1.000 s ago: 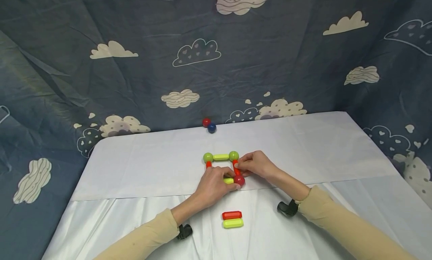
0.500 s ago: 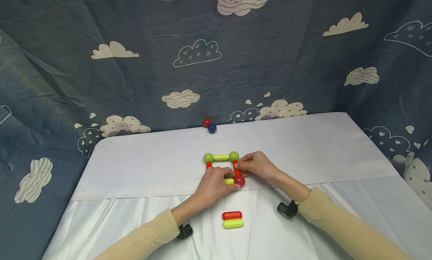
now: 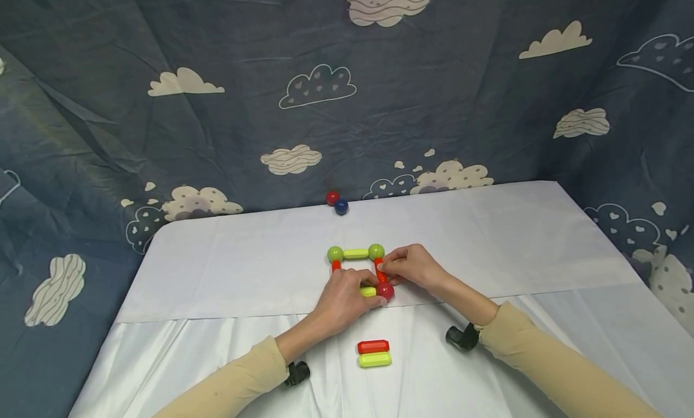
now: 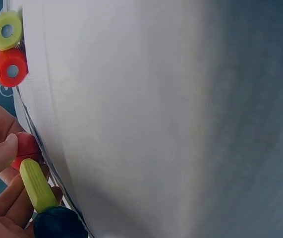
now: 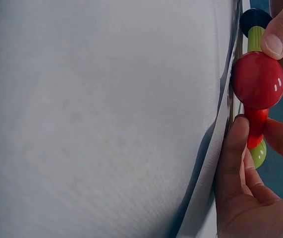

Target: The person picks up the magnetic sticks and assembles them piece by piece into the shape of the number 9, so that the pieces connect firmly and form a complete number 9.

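A frame of magnetic-looking rods and balls lies on the white cloth. My left hand (image 3: pixel 341 294) pinches the red ball (image 5: pixel 257 82) at its near right corner between thumb and fingers. From that ball a yellow-green rod (image 4: pixel 37 186) runs to a dark blue ball (image 4: pixel 59 223), which the left hand hides in the head view. My right hand (image 3: pixel 414 264) pinches the right-side red rod (image 5: pixel 255 126), which meets the red ball at one end. Along the far side, another yellow-green rod (image 3: pixel 356 253) joins two green balls. The left-side red rod (image 3: pixel 337 265) is partly covered by the left hand.
Closer to the person, a loose red rod (image 3: pixel 373 346) and a loose yellow-green rod (image 3: pixel 375 359) lie side by side. A second red ball (image 3: pixel 332 197) and a blue ball (image 3: pixel 341 207) sit at the table's back edge, against the cloud-print curtain (image 3: pixel 228 135).
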Demonstrator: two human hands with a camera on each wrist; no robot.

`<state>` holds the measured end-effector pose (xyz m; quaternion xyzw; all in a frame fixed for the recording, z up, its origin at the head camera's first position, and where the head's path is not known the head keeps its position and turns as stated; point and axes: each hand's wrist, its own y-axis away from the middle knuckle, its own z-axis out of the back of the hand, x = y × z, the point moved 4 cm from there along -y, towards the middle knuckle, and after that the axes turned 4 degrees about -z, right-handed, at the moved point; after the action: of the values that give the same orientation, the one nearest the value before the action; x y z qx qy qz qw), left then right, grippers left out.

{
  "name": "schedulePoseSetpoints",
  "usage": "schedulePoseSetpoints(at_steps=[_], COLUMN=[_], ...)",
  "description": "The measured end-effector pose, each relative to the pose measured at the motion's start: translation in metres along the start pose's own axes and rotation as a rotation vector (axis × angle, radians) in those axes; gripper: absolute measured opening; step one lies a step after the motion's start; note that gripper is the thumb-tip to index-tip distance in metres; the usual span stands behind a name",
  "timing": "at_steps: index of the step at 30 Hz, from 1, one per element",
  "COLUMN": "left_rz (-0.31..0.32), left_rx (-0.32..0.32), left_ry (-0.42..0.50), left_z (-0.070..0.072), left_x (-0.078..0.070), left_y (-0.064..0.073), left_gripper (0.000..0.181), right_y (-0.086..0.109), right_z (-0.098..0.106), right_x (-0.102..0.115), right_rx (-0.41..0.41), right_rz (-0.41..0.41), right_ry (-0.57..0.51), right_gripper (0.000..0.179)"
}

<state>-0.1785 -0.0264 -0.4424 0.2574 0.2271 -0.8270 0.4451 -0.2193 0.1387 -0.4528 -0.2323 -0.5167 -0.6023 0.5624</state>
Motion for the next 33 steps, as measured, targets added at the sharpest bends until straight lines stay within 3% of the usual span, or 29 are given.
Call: schedulePoseSetpoints(at_steps=[16,21,24,28,30,33], left_rz=[-0.009,-0.011,-0.04,-0.127,-0.163,-0.159], left_rx=[0.007,-0.018,-0.058,-0.089,-0.062,0.049], left_ry=[-0.017,-0.048,-0.053,-0.007,0.045,0.129], left_z=[0.001,0.007,0.014,0.023,0.025,0.024], left_x=[-0.002,-0.003,-0.005,-0.009,-0.011,-0.013], left_y=[0.001,0.005,0.01,0.02,0.026,0.037], left_gripper=[0.029,0.032,0.029,0.016,0.01,0.005], right_y=[0.0,-0.001,-0.001,-0.001,-0.001,-0.001], right_z=[0.0,0.0,0.001,0.001,0.001,0.0], right_x=[-0.001,-0.002,-0.002,-0.002,-0.002,-0.002], right_rx=[-0.005,0.0,0.008,0.006,0.0,-0.002], right_rz=[-0.028,-0.026,-0.025,-0.03,-0.03,-0.033], right_ry=[-0.016,-0.008,-0.005,-0.007,-0.001,-0.004], right_gripper=[0.024,0.025,0.026,0.026,0.026,0.026])
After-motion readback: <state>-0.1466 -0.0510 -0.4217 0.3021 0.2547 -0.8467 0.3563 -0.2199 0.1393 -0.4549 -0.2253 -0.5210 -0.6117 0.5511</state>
